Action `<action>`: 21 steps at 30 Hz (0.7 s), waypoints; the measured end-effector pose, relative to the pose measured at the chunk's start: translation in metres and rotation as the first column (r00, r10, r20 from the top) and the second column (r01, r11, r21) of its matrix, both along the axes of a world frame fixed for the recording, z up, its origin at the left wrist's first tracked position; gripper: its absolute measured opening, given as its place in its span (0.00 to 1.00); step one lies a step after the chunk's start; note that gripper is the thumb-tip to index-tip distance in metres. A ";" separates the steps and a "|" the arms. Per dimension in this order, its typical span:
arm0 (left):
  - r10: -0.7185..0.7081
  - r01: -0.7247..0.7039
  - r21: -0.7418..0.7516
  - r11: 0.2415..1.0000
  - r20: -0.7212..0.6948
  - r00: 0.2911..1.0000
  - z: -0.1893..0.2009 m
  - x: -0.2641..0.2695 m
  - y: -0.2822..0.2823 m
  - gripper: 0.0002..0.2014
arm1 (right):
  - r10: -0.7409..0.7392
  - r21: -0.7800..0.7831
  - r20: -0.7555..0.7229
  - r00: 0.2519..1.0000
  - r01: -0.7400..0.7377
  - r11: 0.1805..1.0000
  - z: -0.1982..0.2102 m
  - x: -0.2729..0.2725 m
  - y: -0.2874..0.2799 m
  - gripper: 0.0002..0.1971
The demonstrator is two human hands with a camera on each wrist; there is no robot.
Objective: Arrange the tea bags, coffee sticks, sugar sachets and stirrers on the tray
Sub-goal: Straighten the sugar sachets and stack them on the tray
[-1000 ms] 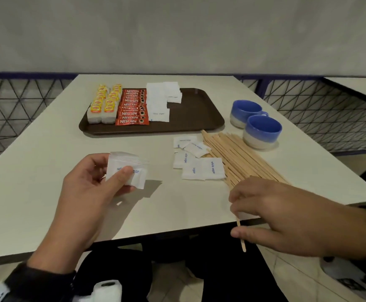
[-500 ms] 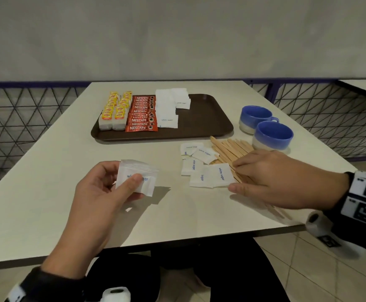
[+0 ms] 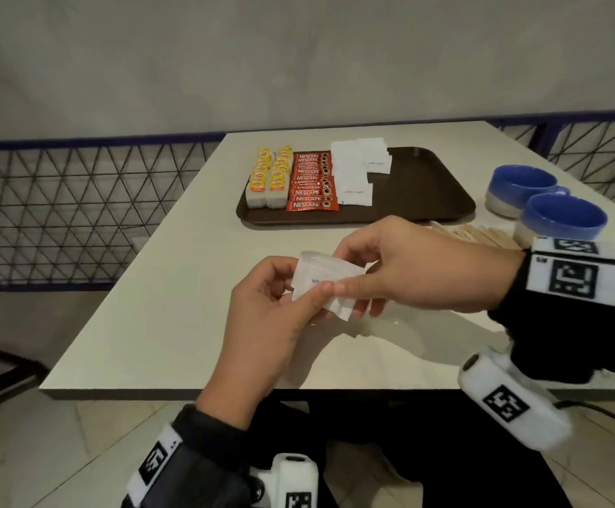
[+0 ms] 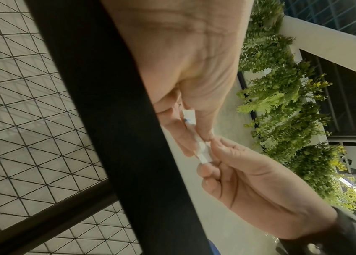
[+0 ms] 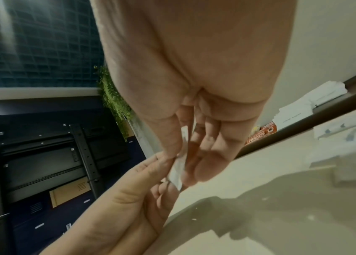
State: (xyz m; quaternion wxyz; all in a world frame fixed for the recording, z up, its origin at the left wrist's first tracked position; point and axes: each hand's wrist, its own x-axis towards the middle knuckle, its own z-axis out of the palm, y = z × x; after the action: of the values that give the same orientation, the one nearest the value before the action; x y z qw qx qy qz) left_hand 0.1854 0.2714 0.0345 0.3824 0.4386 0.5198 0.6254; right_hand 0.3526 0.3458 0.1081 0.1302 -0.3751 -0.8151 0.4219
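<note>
A small stack of white sugar sachets (image 3: 331,267) is held above the table's near half. My left hand (image 3: 309,284) pinches its left side, thumb on top. My right hand (image 3: 352,297) pinches its right edge; the thumbs almost touch. The left wrist view shows the stack (image 4: 194,136) edge-on between both hands, and so does the right wrist view (image 5: 179,170). On the brown tray (image 3: 427,192) lie rows of yellow tea bags (image 3: 267,177), red coffee sticks (image 3: 311,181) and white sugar sachets (image 3: 353,170). Wooden stirrers (image 3: 478,234) lie on the table behind my right wrist.
Two blue cups (image 3: 564,218) stand at the right, beside the stirrers. Loose sachets (image 5: 334,131) lie on the table near the tray in the right wrist view; in the head view my right hand hides them. A wire fence (image 3: 79,214) borders the table on the left.
My right hand left the stirrers and loose sachets, moved left, and now pinches the stack in my left hand. The left hand kept its hold throughout.
</note>
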 end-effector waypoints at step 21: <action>-0.106 0.109 -0.008 0.994 0.165 0.981 -0.004 0.000 0.002 0.08 | -0.109 0.028 -0.043 0.993 0.110 0.993 -0.008 0.007 0.013 0.03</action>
State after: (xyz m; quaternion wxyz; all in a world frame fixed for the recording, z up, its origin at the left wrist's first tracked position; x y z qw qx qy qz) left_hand 0.1855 0.2735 0.0309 0.4607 0.4100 0.4673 0.6335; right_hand 0.3601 0.3584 0.1004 0.1756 -0.4085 -0.7968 0.4092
